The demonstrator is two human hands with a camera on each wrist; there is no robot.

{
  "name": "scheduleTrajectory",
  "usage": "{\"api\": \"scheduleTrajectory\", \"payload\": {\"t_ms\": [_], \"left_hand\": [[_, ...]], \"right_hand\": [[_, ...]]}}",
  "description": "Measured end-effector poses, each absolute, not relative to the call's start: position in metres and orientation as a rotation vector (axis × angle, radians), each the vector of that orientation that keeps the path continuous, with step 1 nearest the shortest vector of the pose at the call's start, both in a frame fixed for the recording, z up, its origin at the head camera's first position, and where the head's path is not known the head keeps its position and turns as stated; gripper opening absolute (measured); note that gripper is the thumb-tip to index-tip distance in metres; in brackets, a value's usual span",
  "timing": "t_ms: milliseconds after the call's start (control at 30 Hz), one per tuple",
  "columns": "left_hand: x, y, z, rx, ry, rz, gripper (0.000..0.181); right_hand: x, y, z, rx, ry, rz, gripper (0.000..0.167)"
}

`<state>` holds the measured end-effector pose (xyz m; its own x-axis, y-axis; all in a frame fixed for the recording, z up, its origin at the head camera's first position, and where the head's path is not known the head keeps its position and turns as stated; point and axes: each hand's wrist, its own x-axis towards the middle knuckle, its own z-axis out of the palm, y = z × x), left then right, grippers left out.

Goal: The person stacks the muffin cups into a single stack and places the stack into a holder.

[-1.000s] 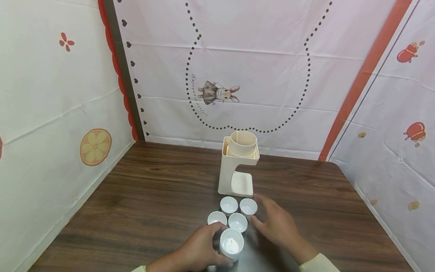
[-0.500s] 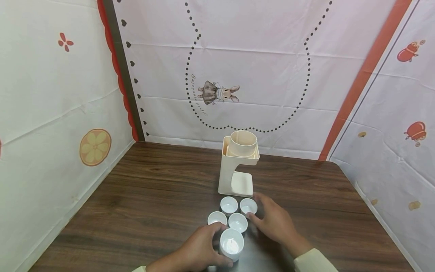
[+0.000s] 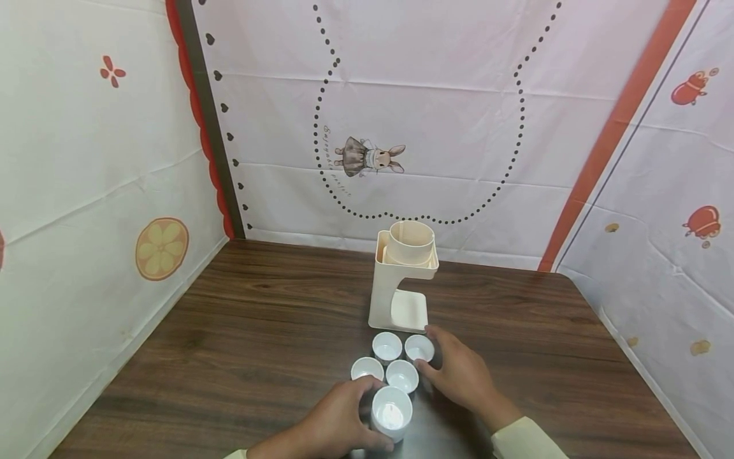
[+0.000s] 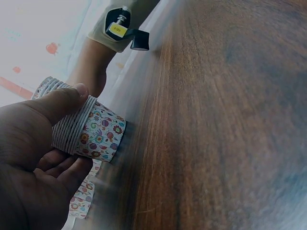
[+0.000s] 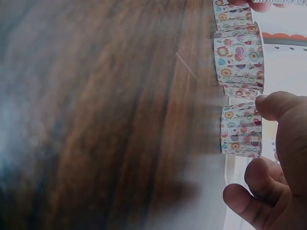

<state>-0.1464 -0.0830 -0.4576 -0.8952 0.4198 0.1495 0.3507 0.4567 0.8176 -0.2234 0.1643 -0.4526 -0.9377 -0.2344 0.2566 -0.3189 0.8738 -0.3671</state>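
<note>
My left hand (image 3: pixel 344 421) grips a nested stack of white-lined paper baking cups (image 4: pixel 100 132) with a colourful floral print, thumb on one side and fingers on the other. Just beyond the stack, several single cups of the same kind stand upright on the table: a left front cup (image 3: pixel 367 368), a right front cup (image 3: pixel 402 376), a left back cup (image 3: pixel 387 346) and a right back cup (image 3: pixel 420 348). My right hand (image 3: pixel 463 375) is spread around the right back cup. Its thumb (image 5: pixel 273 104) appears to touch the rim, while the visible fingers (image 5: pixel 249 203) sit apart from the wall.
A cream C-shaped stand (image 3: pixel 381 296) with a round open tube (image 3: pixel 410 242) on top stands right behind the cups. Dark wood table (image 3: pixel 258 331) extends to both sides. Printed cloth (image 3: pixel 459 127) hangs along the back and sides.
My right hand has shifted slightly left, closer around the right back cup. The left hand and its stack have stayed in place, as have the single cups.
</note>
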Motion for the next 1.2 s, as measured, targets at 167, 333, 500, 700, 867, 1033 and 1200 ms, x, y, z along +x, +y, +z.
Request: {"api": "scheduleTrajectory", "payload": {"t_ms": [167, 333, 500, 700, 867, 1033, 1200], "left_hand": [[-0.146, -0.083, -0.457, 0.697, 2.604, 1.459, 0.061], [-0.145, -0.083, -0.457, 0.698, 2.600, 1.466, 0.062], [-0.145, -0.083, -0.458, 0.701, 2.601, 1.465, 0.063], [-0.145, -0.084, -0.459, 0.707, 2.592, 1.485, 0.063], [-0.146, -0.084, -0.459, 0.705, 2.587, 1.485, 0.063], [-0.146, -0.083, -0.458, 0.694, 2.588, 1.477, 0.063], [-0.145, -0.083, -0.458, 0.704, 2.607, 1.473, 0.062]], "right_hand": [[-0.223, 0.164, -0.453, 0.439, -2.842, 0.604, 0.068], [-0.224, 0.163, -0.454, 0.461, -2.835, 0.602, 0.069], [-0.224, 0.164, -0.456, 0.458, -2.826, 0.606, 0.071], [-0.224, 0.166, -0.453, 0.415, -2.817, 0.636, 0.074], [-0.221, 0.169, -0.448, 0.423, -2.786, 0.645, 0.072], [-0.216, 0.171, -0.440, 0.444, -2.766, 0.631, 0.073], [-0.206, 0.169, -0.430, 0.468, -2.731, 0.644, 0.075]]}}
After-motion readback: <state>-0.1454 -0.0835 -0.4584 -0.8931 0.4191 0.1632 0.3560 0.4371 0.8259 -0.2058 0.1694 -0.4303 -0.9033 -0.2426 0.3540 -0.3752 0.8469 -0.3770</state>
